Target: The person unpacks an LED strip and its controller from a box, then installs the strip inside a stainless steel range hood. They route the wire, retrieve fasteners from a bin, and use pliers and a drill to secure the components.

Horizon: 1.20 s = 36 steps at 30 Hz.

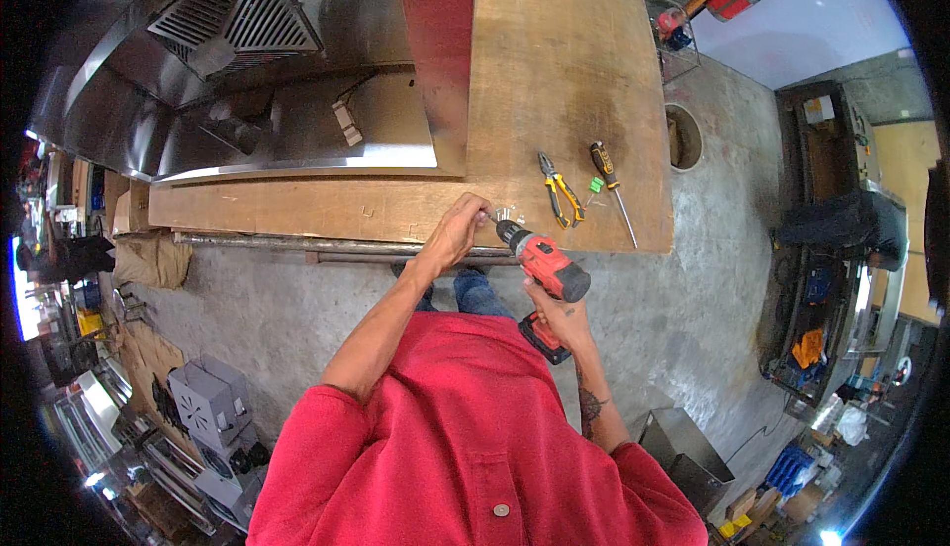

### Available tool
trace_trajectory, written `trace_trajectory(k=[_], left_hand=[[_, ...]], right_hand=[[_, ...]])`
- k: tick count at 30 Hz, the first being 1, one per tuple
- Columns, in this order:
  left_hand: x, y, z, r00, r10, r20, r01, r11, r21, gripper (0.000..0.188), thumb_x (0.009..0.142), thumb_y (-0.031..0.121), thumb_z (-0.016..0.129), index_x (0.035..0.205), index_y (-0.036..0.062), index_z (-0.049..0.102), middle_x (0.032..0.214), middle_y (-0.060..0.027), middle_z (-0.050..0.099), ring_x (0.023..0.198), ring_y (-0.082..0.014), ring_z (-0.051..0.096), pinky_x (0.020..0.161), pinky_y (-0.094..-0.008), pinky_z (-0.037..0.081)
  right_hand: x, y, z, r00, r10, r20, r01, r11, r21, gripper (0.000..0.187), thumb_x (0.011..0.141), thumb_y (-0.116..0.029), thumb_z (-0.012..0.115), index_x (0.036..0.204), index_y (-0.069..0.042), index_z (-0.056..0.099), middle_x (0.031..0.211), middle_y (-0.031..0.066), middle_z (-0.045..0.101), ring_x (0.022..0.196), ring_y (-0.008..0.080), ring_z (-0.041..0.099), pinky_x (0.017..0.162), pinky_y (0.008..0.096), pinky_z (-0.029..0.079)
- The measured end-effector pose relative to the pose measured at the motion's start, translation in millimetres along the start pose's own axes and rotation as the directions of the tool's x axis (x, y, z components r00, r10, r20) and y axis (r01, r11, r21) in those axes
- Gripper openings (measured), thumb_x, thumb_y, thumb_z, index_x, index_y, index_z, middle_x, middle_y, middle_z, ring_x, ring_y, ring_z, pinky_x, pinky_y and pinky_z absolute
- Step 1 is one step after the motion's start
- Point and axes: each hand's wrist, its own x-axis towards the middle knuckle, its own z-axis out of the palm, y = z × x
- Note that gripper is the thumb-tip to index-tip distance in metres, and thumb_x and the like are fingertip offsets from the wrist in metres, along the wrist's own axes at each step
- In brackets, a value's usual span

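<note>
My right hand (562,317) is wrapped round the handle of a red and black cordless drill (552,267), whose chuck points up and left over the table's front edge. At the chuck's tip, my left hand (459,231) has its fingers pinched together; what lies between them is too small to make out. Several small screws (505,215) lie on the wooden tabletop (534,81) just beyond the chuck. To their right are yellow and black pliers (560,190), a small green piece (596,186) and a screwdriver (614,190) with a black and yellow handle.
A large stainless steel hood (307,140) with a slatted vent (237,22) rests on the table at the left. A metal pipe (346,243) runs under the front edge. Grey metal boxes (213,403) stand on the floor at left. Another person (861,229) is at the far right.
</note>
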Motion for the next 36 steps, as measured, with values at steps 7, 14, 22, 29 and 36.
trace_trajectory(k=[7, 14, 22, 29, 36], left_hand=[[-8, -3, -6, 0.97, -0.232, 0.072, 0.242, 0.944, -0.224, 0.014, 0.097, -0.005, 0.049, 0.107, -0.0002, 0.057, 0.093, -0.0133, 0.06, 0.081, -0.0236, 0.062, 0.075, -0.0357, 0.052], [-25, -15, -1, 0.953, -0.301, 0.022, 0.291, 0.901, -0.322, 0.027, 0.1, -0.007, 0.043, 0.122, 0.0007, 0.056, 0.104, -0.012, 0.061, 0.088, -0.019, 0.066, 0.08, -0.0318, 0.056], [-68, -48, -30, 0.794, -0.423, -0.436, 0.525, 0.839, 0.143, 0.029, 0.098, 0.011, 0.057, 0.122, -0.0048, 0.051, 0.113, -0.0317, 0.058, 0.099, -0.0518, 0.059, 0.092, -0.053, 0.047], [-104, -107, 1, 0.803, -0.021, -0.596, 0.349, 0.827, 0.441, 0.016, 0.089, 0.003, 0.05, 0.102, -0.0034, 0.058, 0.105, -0.0323, 0.062, 0.099, -0.0509, 0.061, 0.085, -0.0565, 0.049], [-125, -55, -45, 0.54, -0.561, -0.628, 0.459, 0.821, -0.339, 0.019, 0.094, 0.014, 0.066, 0.103, -0.0001, 0.057, 0.086, -0.0145, 0.067, 0.085, -0.0265, 0.069, 0.074, -0.0417, 0.055]], right_hand=[[4, -4, -2, 0.977, 0.19, 0.099, -0.21, 0.945, 0.252, 0.021, 0.093, -0.024, 0.075, 0.101, -0.007, 0.065, 0.068, -0.0061, 0.054, 0.053, 0.003, 0.044, 0.047, 0.0215, 0.036], [13, 7, -2, 0.981, 0.152, 0.118, -0.164, 0.982, 0.098, 0.02, 0.093, -0.024, 0.075, 0.101, -0.008, 0.065, 0.069, -0.0059, 0.054, 0.054, 0.0036, 0.044, 0.049, 0.0231, 0.037], [25, 7, 9, 0.971, 0.187, 0.148, -0.197, 0.979, 0.058, 0.016, 0.095, -0.021, 0.072, 0.098, -0.007, 0.065, 0.065, -0.0035, 0.051, 0.055, 0.0069, 0.046, 0.05, 0.0253, 0.037], [19, -16, 24, 0.935, 0.32, 0.154, -0.321, 0.947, -0.019, 0.022, 0.093, -0.024, 0.075, 0.089, -0.008, 0.062, 0.065, -0.0045, 0.049, 0.053, 0.0056, 0.042, 0.05, 0.0239, 0.034], [43, -50, 52, 0.875, 0.187, 0.446, -0.17, 0.982, -0.08, 0.036, 0.096, -0.022, 0.07, 0.126, -0.005, 0.059, 0.064, -0.0027, 0.045, 0.053, 0.0086, 0.044, 0.048, 0.0244, 0.038]])
